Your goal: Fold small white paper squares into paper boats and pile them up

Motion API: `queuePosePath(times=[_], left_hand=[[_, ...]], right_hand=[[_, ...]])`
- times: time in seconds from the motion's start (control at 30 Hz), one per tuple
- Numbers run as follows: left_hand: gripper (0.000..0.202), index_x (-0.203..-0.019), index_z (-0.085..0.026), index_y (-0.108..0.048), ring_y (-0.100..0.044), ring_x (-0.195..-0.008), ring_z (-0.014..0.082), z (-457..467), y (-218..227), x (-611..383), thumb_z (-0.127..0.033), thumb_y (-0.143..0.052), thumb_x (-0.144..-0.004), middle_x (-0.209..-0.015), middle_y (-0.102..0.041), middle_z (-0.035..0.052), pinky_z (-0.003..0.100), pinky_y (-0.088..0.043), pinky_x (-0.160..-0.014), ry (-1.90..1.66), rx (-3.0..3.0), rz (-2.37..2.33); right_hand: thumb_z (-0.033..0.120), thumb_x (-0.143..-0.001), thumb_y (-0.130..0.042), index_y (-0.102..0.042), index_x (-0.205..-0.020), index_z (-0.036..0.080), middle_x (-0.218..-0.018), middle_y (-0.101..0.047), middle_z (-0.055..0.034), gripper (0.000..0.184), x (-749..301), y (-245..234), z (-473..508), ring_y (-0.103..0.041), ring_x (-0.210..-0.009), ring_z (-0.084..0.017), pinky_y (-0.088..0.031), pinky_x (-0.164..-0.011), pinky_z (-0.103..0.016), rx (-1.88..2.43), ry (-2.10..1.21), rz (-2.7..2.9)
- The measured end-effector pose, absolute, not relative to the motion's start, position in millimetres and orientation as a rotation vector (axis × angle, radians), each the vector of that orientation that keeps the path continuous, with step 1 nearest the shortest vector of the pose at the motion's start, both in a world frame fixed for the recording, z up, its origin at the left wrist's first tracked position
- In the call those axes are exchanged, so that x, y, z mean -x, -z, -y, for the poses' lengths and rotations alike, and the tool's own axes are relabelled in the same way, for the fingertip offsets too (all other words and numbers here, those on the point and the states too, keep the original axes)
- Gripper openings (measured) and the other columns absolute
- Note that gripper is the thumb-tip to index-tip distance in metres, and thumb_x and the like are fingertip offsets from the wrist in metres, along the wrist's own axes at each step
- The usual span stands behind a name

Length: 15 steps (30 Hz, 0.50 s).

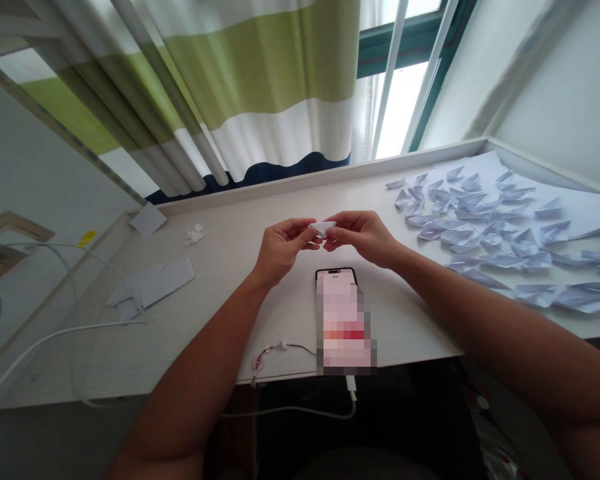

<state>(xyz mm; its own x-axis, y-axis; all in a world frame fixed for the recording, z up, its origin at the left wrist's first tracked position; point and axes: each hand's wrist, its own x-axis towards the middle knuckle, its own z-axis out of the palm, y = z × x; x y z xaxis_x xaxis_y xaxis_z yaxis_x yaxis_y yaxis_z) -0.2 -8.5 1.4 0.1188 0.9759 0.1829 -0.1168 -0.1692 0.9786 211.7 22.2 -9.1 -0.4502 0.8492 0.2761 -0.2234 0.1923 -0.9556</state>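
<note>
Between my two hands is a small piece of folded white paper [323, 229], roughly boat-shaped with pointed ends. My left hand [283, 248] pinches its left end between thumb and fingers. The right end is pinched the same way by my right hand [364, 235]. Both hands are above the middle of the white desk [240, 280], just beyond a phone [336, 272]. Many folded paper boats [480, 213] lie spread over the desk to the right of my right hand. The fingers partly cover the held paper.
A stack of white paper pieces [165, 283] lies at left, with a square sheet [149, 220] and a crumpled tissue [195, 234] behind. A white cable [300, 411] plugs into the phone, which has a beaded strap [267, 350]. Large white sheets [590, 207] lie under some boats.
</note>
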Motion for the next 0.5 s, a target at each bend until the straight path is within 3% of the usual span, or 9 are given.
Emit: queuePosePath(times=[0.13,0.33,0.5], left_hand=[[0.048,-0.105,-0.014,-0.083,-0.08,-0.078,0.0193,7.6,-1.2,1.6,-0.046,-0.101,-0.074,-0.086,-0.084,0.0073,0.038,-0.069,-0.082,-1.27,-1.307,-0.921],[0.047,-0.104,-0.015,-0.083,-0.081,-0.079,0.0208,7.9,0.4,1.1,-0.045,-0.101,-0.073,-0.085,-0.084,0.0074,0.04,-0.068,-0.083,-1.26,-1.325,-0.93],[0.039,-0.099,-0.014,-0.082,-0.081,-0.077,0.021,9.1,0.0,-1.7,-0.039,-0.099,-0.074,-0.083,-0.083,0.007,0.039,-0.068,-0.081,-1.254,-1.32,-1.002]], right_hand=[[0.047,-0.084,-0.095,-0.085,-0.105,0.017,-0.088,-0.084,-0.0061,0.038,-213.2,5.5,-20.7,-0.08,-0.076,-0.02,-0.072,-0.081,-0.041,0.632,-1.463,1.512],[0.066,-0.088,-0.087,-0.085,-0.093,0.016,-0.082,-0.083,-0.0077,0.05,-212.0,3.7,-20.5,-0.079,-0.069,-0.018,-0.071,-0.071,-0.035,0.683,-1.436,1.534],[0.071,-0.079,-0.092,-0.081,-0.087,0.016,-0.075,-0.08,-0.007,0.057,-210.0,7.9,-22.1,-0.076,-0.06,-0.017,-0.069,-0.058,-0.031,0.8,-1.399,1.487]])
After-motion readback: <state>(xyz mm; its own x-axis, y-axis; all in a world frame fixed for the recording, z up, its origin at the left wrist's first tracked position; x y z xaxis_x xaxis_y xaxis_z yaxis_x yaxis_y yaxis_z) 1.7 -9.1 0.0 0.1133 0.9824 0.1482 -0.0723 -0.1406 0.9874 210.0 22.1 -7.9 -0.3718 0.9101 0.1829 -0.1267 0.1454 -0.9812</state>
